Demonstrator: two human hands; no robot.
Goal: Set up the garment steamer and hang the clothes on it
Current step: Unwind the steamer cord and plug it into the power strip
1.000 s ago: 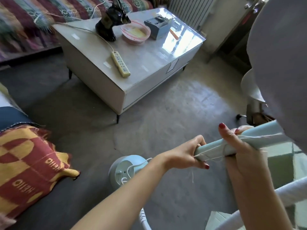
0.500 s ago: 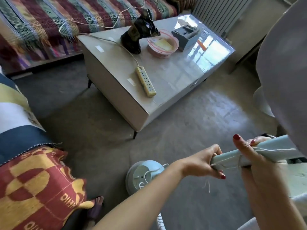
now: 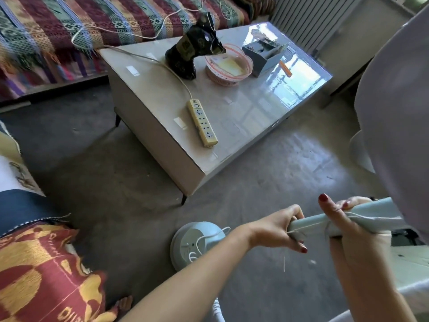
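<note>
A pale blue bar of the garment steamer (image 3: 369, 213) runs sideways at the lower right, with thin white threads hanging off it. My left hand (image 3: 276, 231) is closed around its left end. My right hand (image 3: 343, 226) grips it further right, forefinger raised. A pale lilac garment (image 3: 399, 108) hangs over the bar's right part and hides it. The steamer's round blue base (image 3: 192, 245) with a white cord sits on the floor below my left forearm.
A low glossy table (image 3: 232, 117) stands ahead with a yellow power strip (image 3: 203, 123), a dark bag (image 3: 192, 49), a pink basket (image 3: 228, 65) and a blue box (image 3: 264, 54). A striped sofa (image 3: 69, 31) lies behind; a red-yellow cushion (image 3: 41, 275) is at lower left.
The view has swung left and up, so the table and sofa sit further right and lower in frame. Both hands keep their grip on the blue bar.
</note>
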